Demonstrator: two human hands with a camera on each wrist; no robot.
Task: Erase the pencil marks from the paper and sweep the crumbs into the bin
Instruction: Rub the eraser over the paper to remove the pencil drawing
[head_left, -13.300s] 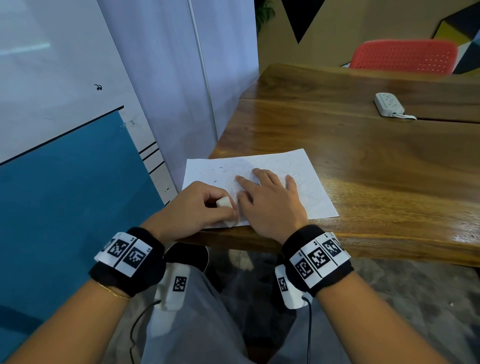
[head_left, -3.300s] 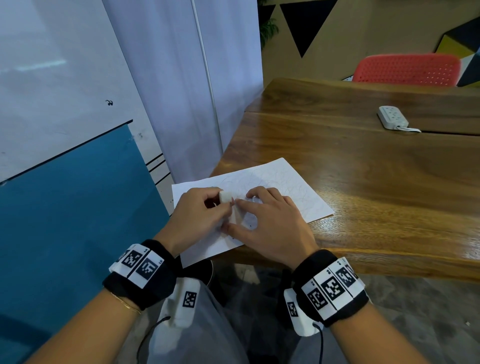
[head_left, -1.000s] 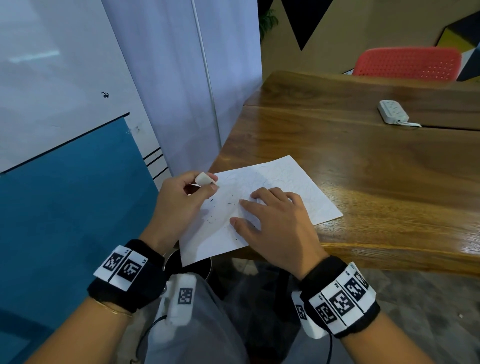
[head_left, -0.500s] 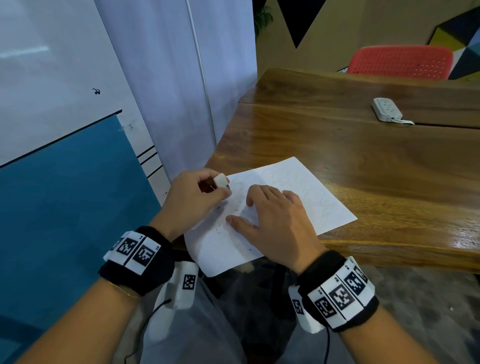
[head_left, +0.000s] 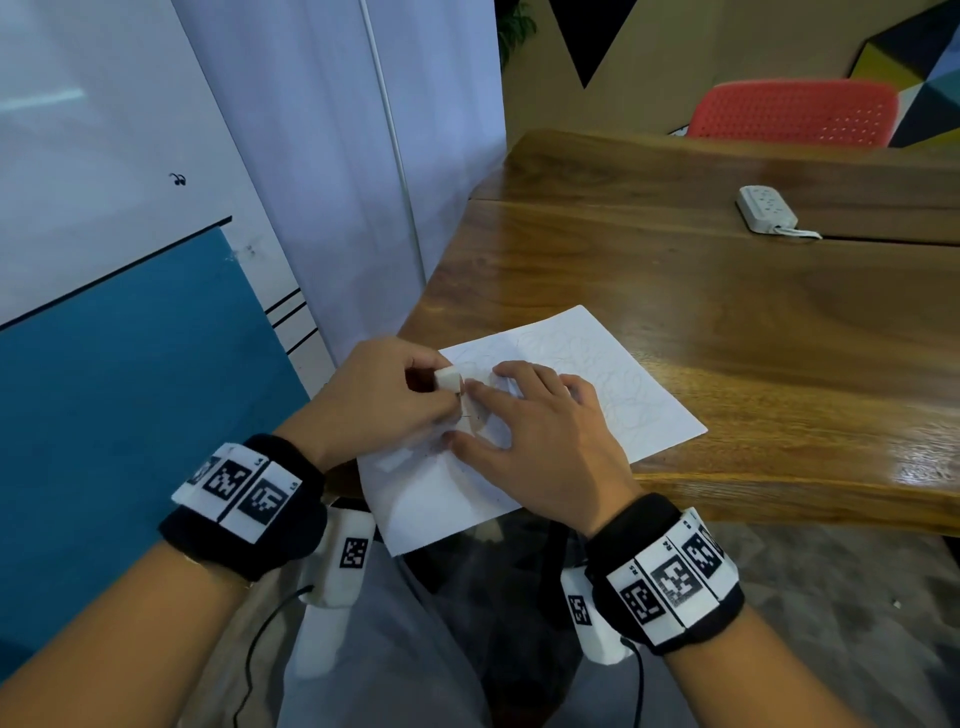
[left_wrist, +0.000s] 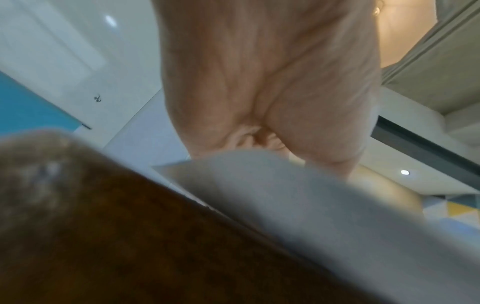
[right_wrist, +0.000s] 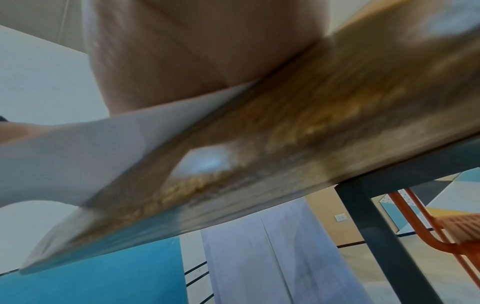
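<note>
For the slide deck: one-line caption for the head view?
Left hand pinches eraser on paper while right hand pins it.

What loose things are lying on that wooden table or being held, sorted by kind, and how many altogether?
Sheets of white paper with faint pencil scribbles: 1
Small white erasers, pinched in the left hand: 1
White power strips: 1
Total: 3

I see the paper (head_left: 545, 415) lying on the table (head_left: 727, 322), its near corner hanging past the table edge. My left hand (head_left: 379, 400) pinches the eraser (head_left: 448, 378) just left of my right hand's fingertips (head_left: 506, 371), which rest on the paper. Well beyond the fingers, to the right, a power strip (head_left: 766, 208) lies on the table, a chair (head_left: 795, 114) behind it.
</note>
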